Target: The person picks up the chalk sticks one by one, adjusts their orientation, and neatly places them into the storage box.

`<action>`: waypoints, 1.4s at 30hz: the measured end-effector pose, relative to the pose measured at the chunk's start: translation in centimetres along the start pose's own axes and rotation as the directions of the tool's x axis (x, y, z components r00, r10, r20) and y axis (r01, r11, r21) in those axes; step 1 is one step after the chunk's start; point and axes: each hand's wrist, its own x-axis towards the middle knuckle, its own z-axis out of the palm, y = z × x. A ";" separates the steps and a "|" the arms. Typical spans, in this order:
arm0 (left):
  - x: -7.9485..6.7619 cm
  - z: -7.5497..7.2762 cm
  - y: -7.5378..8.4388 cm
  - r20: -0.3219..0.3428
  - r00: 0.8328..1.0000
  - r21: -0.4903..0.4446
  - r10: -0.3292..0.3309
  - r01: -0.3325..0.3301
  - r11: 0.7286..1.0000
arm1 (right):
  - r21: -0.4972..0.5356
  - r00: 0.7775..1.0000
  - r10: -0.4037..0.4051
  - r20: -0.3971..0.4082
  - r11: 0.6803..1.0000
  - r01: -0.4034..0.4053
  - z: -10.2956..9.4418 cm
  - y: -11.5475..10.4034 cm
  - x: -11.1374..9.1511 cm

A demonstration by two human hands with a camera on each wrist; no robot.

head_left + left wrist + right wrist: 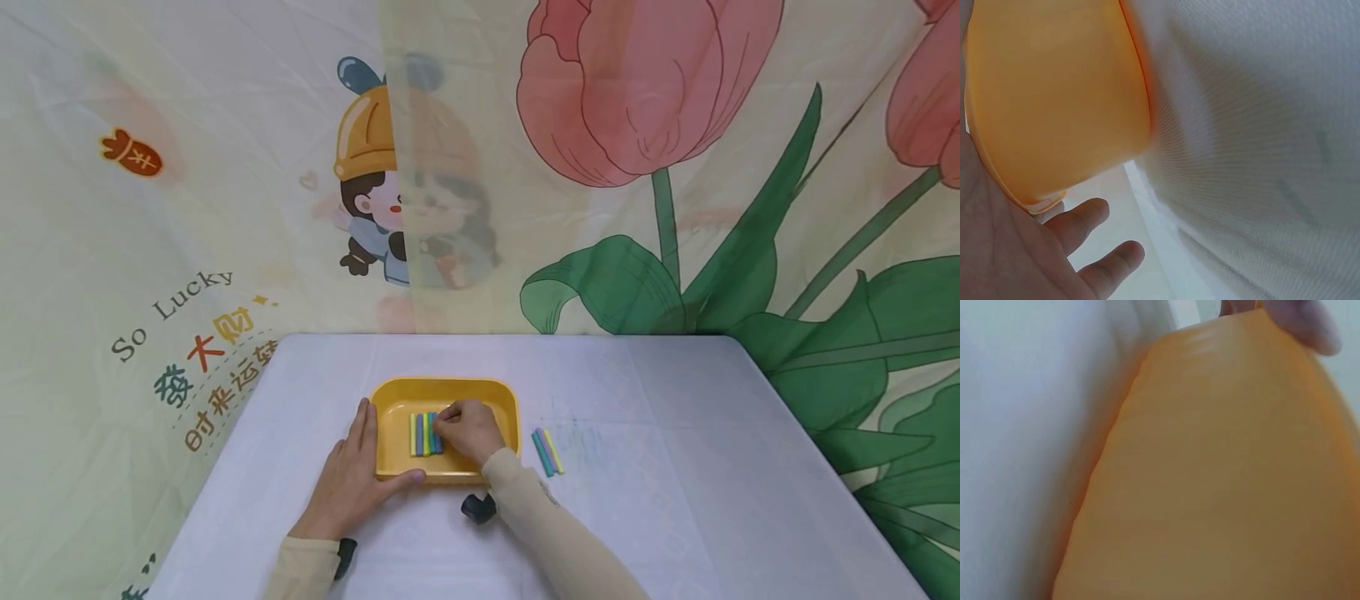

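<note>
Row of coloured sticks (419, 435), yellow, violet, teal and blue: lies on the floor of the tray, just below the centre of the frame. Long axes parallel, ends pointing to top and bottom of frame, sides touching or nearly so.

Right hand (472, 431): reaches into the tray from lower right. With fingers bent and fingertips drawn together, pinches the upper end of the rightmost stick; inner pads hidden.

Left hand (348, 471): rests against the left side of the tray. With fingers straight and close together towards top of frame in the head view, thumb spread apart along the near rim.

Loose sticks (548, 452), three, teal, violet and yellow: lie on the table right of the tray, side by side. Long axes slanting, upper ends to the left.

In the way: right hand, covering the right part of the tray floor; beige sleeve (562, 525), crossing the near right corner.

Tray (444, 385): yellow, smooth, glossy, rectangular with rounded corners and raised walls.

Table (712, 467): covered in white cloth, finely ribbed in the left wrist view, smudged greenish beside the loose sticks.

Backdrop (450, 350): printed cloth, creased, with pink tulips at upper right.
</note>
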 end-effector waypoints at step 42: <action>-0.2 -0.2 0.1 0.005 1.000 -0.014 -0.021 0.021 1.000 | 0.040 0.952 0.062 -0.301 0.998 -0.052 -13.0 7.1 -4.4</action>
